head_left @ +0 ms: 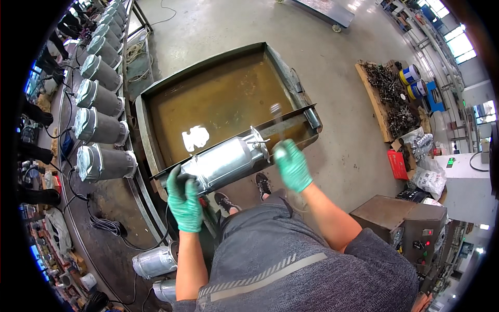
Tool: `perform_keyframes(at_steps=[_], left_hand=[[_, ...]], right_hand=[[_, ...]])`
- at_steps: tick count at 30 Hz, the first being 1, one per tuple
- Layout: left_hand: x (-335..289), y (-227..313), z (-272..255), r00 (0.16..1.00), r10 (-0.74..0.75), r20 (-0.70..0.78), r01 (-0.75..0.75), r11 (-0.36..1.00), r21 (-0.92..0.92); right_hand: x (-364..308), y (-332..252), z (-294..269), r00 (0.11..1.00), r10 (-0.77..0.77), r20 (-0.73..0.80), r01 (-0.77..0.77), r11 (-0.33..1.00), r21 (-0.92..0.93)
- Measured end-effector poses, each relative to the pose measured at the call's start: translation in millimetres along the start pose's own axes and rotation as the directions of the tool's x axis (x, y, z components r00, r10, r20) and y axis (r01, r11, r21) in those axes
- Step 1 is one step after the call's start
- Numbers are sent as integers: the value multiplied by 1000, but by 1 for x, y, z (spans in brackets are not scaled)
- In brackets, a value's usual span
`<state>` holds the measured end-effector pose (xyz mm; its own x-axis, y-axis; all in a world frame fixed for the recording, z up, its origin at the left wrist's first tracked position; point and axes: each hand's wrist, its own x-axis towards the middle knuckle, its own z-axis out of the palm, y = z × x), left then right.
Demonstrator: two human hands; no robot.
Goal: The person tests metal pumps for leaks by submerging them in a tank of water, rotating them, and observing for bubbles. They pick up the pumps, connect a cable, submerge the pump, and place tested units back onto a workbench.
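A silver metal cylinder (221, 162) lies slantwise over the near edge of a tank of murky brown liquid. Its right end has a flange with studs (255, 144) sticking out. My left hand (185, 205), in a green glove with dark fingertips, grips the cylinder's left end, thumb and fingers apart around it. Off the flanged end, my right hand (292, 165), also green-gloved, is closed on a thin-handled tool (277, 117). Motion smears the tool, so its kind does not show; its far end looks pale and wider.
The tank (143, 127) has raised metal walls. On the left bench (117, 200) stand several grey cylinders (101, 127) with cables. Two silver cylinders (155, 261) lie beside my left forearm. Rightward are a wooden tray (371, 99) of metal parts and a control box (423, 242).
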<state>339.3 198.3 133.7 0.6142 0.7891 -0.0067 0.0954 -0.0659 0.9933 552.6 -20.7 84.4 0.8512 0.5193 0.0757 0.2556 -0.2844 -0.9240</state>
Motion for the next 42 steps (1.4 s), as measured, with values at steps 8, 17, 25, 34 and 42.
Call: perform_keyframes(at_steps=[8,17,25,34,42], left_hand=[[16,32,56,992,-124,19,123,926,-357],[37,-89,-126,692,-646,-323,329,680,-655],[25,-151,-163,635,-757,-153,652,632,-420],[51,-156,-151,619,-782,68,768,586,-256],[56,-145,-144,564,-823,65,818,546,-183]], right_hand=[[-32,-50,93,871,-267,412,233,964,130],[-13,-15,26,991,66,112,-27,948,-316],[45,38,54,928,74,366,-134,981,142],[56,59,84,979,-88,186,96,995,-34],[56,59,86,980,-78,182,100,988,-117]])
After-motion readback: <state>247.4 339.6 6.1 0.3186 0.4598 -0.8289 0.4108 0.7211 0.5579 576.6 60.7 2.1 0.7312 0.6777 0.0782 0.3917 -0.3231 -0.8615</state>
